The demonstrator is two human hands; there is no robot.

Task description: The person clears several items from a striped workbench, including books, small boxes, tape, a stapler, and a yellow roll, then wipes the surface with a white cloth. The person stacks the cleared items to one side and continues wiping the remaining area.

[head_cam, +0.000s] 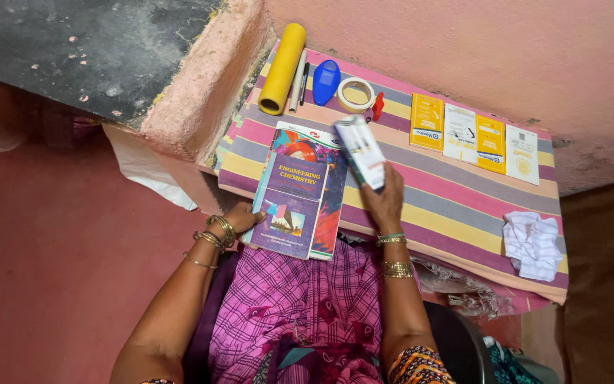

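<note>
Right hand (385, 201) grips a small white-and-grey booklet (361, 151) by its lower end, fingers wrapped round it, and lifts it clear of the striped cloth (449, 206), just to the right of the purple paperback textbook (294, 205). Left hand (244, 217) rests against the lower left edge of that textbook, fingers curled onto the cover and holding it steady; whether the thumb is under the book cannot be told. The purple textbook lies on top of a larger, brightly coloured book (321, 160), the two stacked at the near left part of the cloth and hanging partly over the person's lap. Beyond the textbook, toward the wall, lie a yellow roll (282, 69), a pen (298, 80), a blue oval object (326, 82) and a roll of clear tape (356, 94) with a red-handled piece at its side. To the right of the textbook and well apart from it, four flat packets (474, 137), yellow and white, sit side by side in a row, and nearer the edge lies a crumpled white cloth (532, 244). As a judgement, the work looks barely started: both books remain closed and stacked, the yellow roll is still rolled up, the tape and packets appear untouched, and only the booklet is off the surface.
</note>
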